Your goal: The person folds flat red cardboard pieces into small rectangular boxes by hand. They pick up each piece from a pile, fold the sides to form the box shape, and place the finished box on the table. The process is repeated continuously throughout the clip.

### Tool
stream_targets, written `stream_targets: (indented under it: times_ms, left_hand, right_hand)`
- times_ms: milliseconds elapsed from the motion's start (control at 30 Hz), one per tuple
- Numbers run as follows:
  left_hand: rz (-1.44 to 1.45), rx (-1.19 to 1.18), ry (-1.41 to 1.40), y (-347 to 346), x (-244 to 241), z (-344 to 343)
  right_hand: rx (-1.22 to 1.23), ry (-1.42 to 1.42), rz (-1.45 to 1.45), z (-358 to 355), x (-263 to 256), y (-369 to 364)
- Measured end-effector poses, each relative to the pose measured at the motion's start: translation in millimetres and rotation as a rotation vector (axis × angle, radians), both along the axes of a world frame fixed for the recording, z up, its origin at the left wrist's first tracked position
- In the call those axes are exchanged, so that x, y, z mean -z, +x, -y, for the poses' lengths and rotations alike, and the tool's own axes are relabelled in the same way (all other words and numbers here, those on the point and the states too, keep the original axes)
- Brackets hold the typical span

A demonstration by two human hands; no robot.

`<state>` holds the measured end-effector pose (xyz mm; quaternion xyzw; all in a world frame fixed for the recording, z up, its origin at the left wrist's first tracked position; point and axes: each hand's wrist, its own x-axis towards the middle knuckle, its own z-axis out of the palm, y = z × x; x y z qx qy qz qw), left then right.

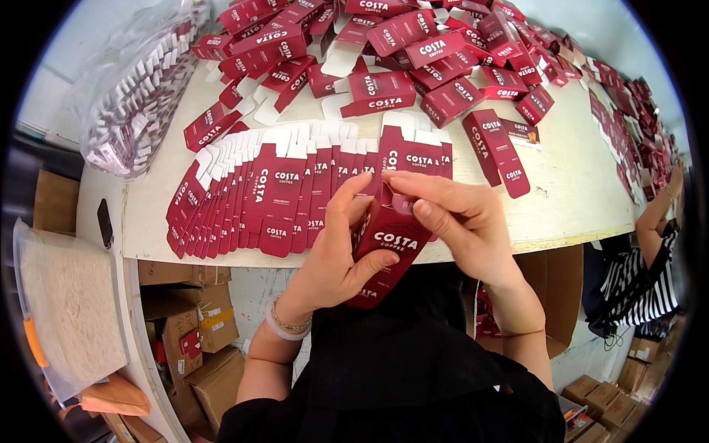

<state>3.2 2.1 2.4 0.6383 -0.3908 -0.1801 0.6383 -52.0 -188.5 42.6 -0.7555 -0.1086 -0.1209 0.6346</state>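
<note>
My left hand grips a red Costa Coffee carton that stands tilted in front of my body, its thumb across the front panel. At the carton's top end, my right hand pinches a flap or small item between thumb and fingers; the fingers hide part of it. Flat, unfolded red cartons lie fanned out on the table just beyond my hands, their white flaps pointing away. One more red carton lies to the right of the fan, partly over a small printed card.
A heap of formed red cartons covers the table's far side. Back left lies a clear plastic bag of packed items. Cardboard boxes stand under the table. At the right, a co-worker's arm reaches toward more cartons.
</note>
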Motion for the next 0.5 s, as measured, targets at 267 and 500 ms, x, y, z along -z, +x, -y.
stream_targets:
  times_ms: [267,500]
  left_hand:
    - [0.015,-0.021,-0.007,-1.2,3.7,6.4]
    - [0.020,-0.035,-0.012,1.3,5.5,7.8]
  right_hand:
    - [0.060,0.164,-0.093,-8.2,9.3,1.8]
    - [-0.032,0.112,-0.053,-4.5,10.2,6.1]
